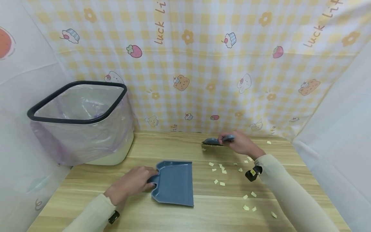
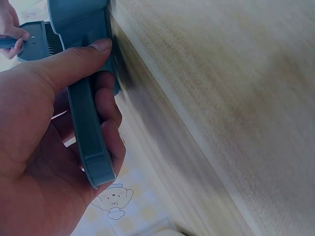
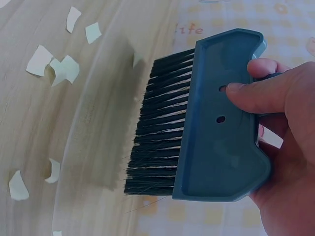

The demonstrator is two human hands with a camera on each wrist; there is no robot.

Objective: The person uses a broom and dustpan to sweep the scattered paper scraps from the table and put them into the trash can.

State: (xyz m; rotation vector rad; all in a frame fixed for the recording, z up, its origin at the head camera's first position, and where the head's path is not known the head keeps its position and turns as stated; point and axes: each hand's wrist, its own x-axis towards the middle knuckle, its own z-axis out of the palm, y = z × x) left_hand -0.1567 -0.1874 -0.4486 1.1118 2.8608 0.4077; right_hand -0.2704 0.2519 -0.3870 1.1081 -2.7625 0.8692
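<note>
A blue-grey dustpan point(image 1: 175, 183) lies on the wooden table, its straight edge facing right. My left hand point(image 1: 134, 182) grips its handle point(image 2: 91, 132), fingers curled round it in the left wrist view. Toward the back of the table, my right hand point(image 1: 239, 142) holds a small hand brush point(image 1: 213, 141) of the same colour by its handle. Dark bristles point(image 3: 160, 128) show in the right wrist view, just above the tabletop. Several pale paper scraps point(image 1: 222, 184) are scattered between the dustpan and the right arm, with one scrap point(image 1: 204, 149) right below the brush.
A bin point(image 1: 116, 158) with a black rim point(image 1: 76, 121) and a thin purplish liner stands at the back left. Behind the table point(image 1: 162, 219) hangs a yellow checked curtain point(image 1: 200, 64). White sheets close off both sides. More scraps point(image 1: 246, 207) lie near the front right.
</note>
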